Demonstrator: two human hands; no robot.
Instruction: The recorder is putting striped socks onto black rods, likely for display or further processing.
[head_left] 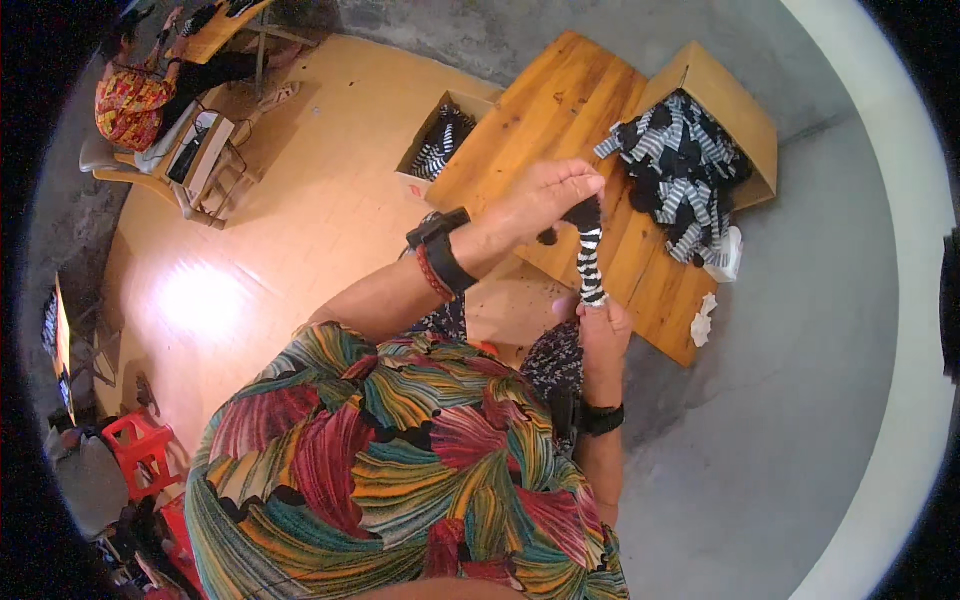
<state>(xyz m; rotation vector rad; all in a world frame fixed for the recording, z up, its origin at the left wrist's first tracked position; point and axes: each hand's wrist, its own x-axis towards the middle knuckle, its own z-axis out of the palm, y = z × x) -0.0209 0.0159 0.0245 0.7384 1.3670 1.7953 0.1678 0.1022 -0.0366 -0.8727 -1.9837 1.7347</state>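
A black-and-white striped knit piece [590,262], black at its upper end, is stretched between my two hands. Whether it is a glove or a sock I cannot make out. My left hand [555,195], higher up, is closed on the black end, its fingers partly out of sight. Below, my right hand [605,328] pinches the striped end. Just beyond them is the wooden table [560,110], where a heap of similar black and grey-striped knit pieces [685,165] spills from a tipped cardboard box [757,130].
A smaller cardboard box [412,187] with striped knit pieces stands left of the table. A crumpled white tissue [703,320] lies on the right edge. At far left, another person [140,100] sits by a table; a red stool [140,455] is lower left.
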